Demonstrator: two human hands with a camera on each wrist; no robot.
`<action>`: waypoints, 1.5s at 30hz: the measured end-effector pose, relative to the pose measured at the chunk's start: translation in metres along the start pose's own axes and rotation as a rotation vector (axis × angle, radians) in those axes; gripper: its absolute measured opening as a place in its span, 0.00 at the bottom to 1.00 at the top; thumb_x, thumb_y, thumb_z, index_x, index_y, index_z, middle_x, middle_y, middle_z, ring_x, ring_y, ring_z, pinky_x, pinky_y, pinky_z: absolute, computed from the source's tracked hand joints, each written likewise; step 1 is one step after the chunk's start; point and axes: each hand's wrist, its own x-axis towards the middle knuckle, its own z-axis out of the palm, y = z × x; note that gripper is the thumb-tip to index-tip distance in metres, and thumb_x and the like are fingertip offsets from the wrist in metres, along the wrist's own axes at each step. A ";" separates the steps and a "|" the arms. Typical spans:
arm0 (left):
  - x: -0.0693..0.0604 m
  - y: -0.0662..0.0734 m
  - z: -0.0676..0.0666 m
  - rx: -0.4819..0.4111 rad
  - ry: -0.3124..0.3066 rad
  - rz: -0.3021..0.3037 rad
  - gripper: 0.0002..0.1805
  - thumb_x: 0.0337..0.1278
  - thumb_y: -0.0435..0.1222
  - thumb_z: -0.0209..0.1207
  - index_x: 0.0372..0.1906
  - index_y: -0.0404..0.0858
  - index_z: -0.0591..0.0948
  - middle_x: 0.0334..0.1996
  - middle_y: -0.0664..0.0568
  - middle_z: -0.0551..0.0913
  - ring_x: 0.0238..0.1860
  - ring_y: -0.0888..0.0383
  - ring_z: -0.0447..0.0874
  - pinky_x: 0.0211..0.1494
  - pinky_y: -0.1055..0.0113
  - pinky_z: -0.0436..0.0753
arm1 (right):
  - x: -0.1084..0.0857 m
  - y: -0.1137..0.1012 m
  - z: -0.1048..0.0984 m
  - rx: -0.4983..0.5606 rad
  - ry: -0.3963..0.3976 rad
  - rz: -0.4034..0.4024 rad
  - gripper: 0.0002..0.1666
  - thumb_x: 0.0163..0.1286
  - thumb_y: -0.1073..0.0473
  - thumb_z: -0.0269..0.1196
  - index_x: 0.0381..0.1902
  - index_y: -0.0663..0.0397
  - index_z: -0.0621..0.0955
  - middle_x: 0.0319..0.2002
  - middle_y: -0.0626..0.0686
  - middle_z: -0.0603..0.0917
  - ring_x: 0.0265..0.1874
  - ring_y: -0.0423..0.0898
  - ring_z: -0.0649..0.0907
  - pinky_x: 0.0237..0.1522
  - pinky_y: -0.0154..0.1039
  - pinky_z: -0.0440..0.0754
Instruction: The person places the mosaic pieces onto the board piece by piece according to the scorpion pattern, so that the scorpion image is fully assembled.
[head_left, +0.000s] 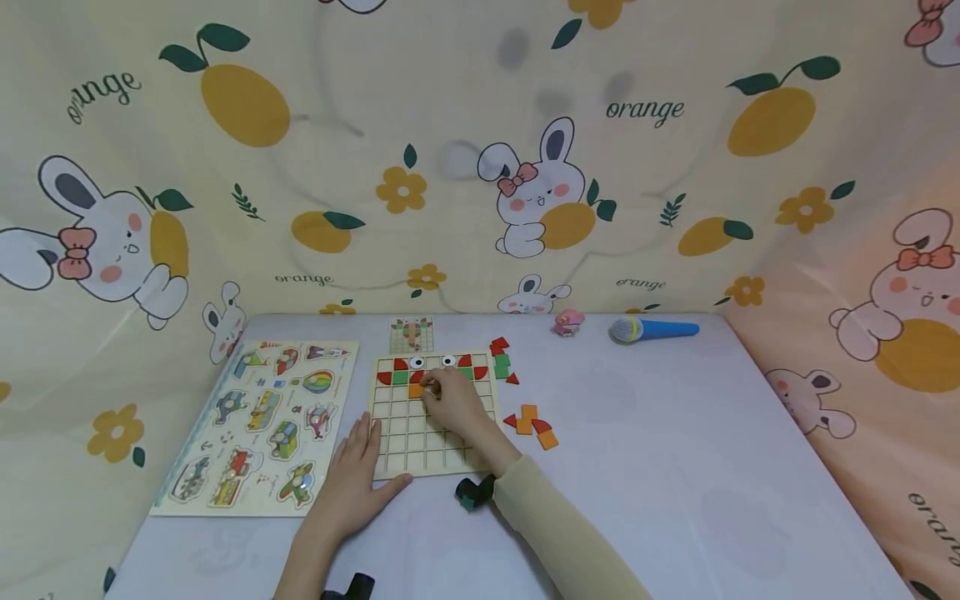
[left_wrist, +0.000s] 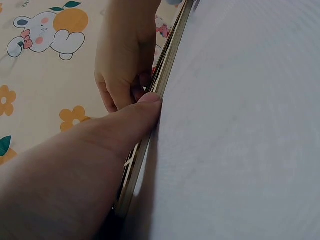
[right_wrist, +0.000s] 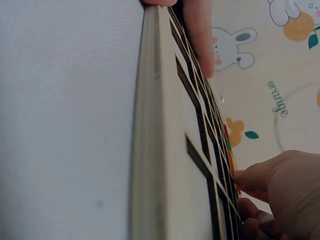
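Observation:
A pale wooden grid board lies on the table, its upper rows filled with red, green and orange tiles and two round eye pieces. My right hand is over the board, fingertips pinched together at the tiled rows beside an orange tile. The small tile at these fingertips is mostly hidden and its colour is unclear. My left hand rests at the board's lower left corner, fingers extended along the left side. In the left wrist view its thumb presses the board's edge.
Loose red, green and orange tiles lie right of the board. A small pattern card is behind it. A picture puzzle board lies at left. A pink figurine and a blue toy microphone are at the back.

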 end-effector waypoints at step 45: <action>-0.001 0.001 -0.001 -0.015 0.004 0.007 0.59 0.66 0.64 0.63 0.83 0.27 0.53 0.86 0.35 0.45 0.86 0.36 0.42 0.85 0.37 0.48 | 0.006 -0.002 -0.011 0.173 -0.041 0.007 0.05 0.80 0.61 0.63 0.48 0.51 0.85 0.35 0.47 0.86 0.32 0.40 0.79 0.36 0.33 0.79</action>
